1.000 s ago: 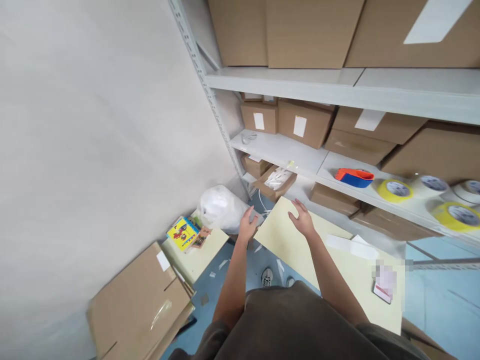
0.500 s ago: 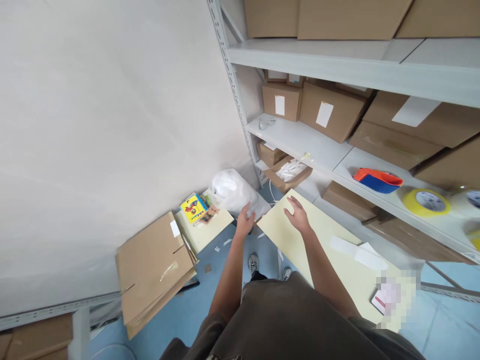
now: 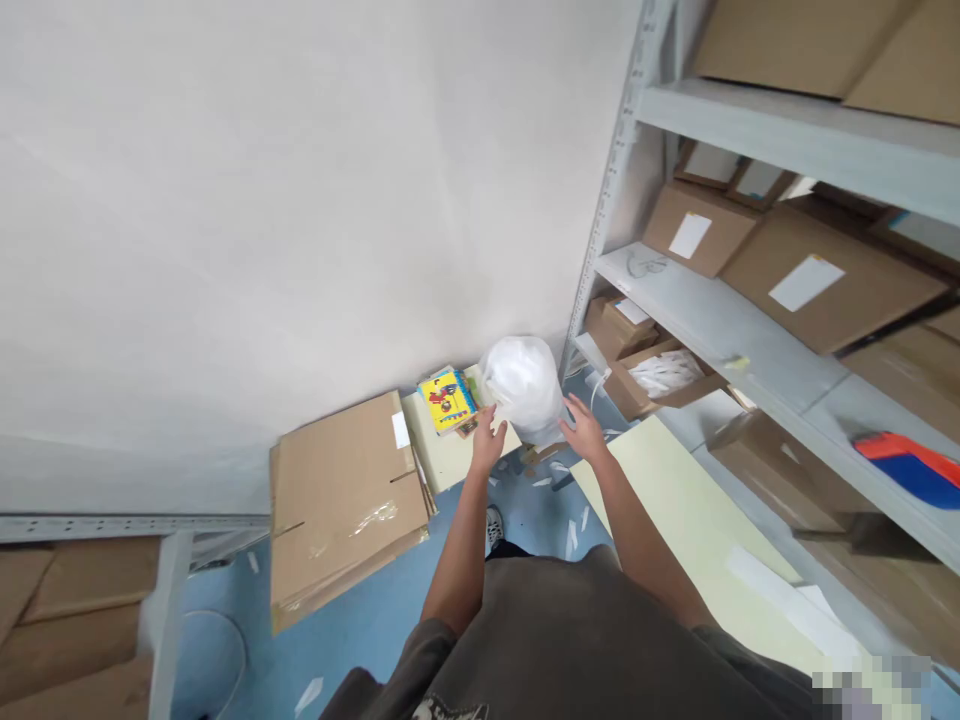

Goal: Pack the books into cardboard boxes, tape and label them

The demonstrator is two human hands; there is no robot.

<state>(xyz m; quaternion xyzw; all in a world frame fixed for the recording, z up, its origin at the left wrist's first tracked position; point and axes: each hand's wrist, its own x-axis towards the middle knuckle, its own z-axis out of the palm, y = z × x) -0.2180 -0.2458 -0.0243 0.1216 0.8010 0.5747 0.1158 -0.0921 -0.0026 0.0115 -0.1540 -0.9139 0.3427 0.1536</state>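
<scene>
My left hand [image 3: 489,440] reaches forward with its fingers apart, holding nothing. It appears just in front of a white plastic bag [image 3: 523,385], bulky and rounded, near the wall. On the bag's other side, my right hand [image 3: 585,430] is also open and empty, its fingers pointing toward the bag. Whether either hand touches the bag, I cannot tell. A yellow and blue picture book [image 3: 448,400] lies left of the bag on a small cream table [image 3: 444,462].
Flattened cardboard boxes [image 3: 349,500] are stacked at left. A long cream table [image 3: 675,500] with white paper strips [image 3: 787,600] runs along my right. Beyond it, a metal shelf [image 3: 690,290] carries cardboard boxes [image 3: 825,270]. Paper scraps [image 3: 572,537] lie on the blue floor [image 3: 337,620].
My view has turned left, so shelf and long table sit farther right. Both hands, still empty and open, now flank the white plastic bag; the right one no longer appears over the long table.
</scene>
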